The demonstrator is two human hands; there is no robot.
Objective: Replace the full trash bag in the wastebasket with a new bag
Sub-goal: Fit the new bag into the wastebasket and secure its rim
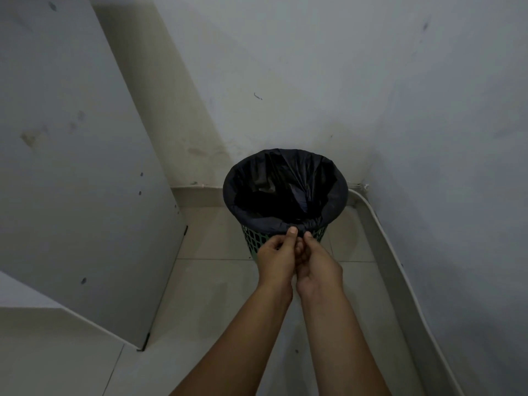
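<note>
**Both hands at the front rim of the lined basket**

Here we are in the corner of the room, looking down on a round green plastic lattice wastebasket (253,242) standing on the pale tiled floor (217,284), close to where two whitish walls (285,67) meet. A black plastic trash bag (285,184) lines it, the top folded out and down over the rim all the way round, the inside dark and creased.

Both bare arms reach in from the bottom of the view, and the hands meet at the near edge of the basket. The left hand (275,257) has its thumb up against the bunched black plastic just under the rim, fingers curled; its grip pinches the gathered fold of the bag. The right hand (318,262) sits just beside it, touching it, thumb tip likewise on that little knot of plastic, fingers curled in underneath, clamped on the same fold.

To the left stands a pale flat panel (85,167) with dark scuffs. Along the right wall runs a white curved conduit (385,252) at floor level.
</note>
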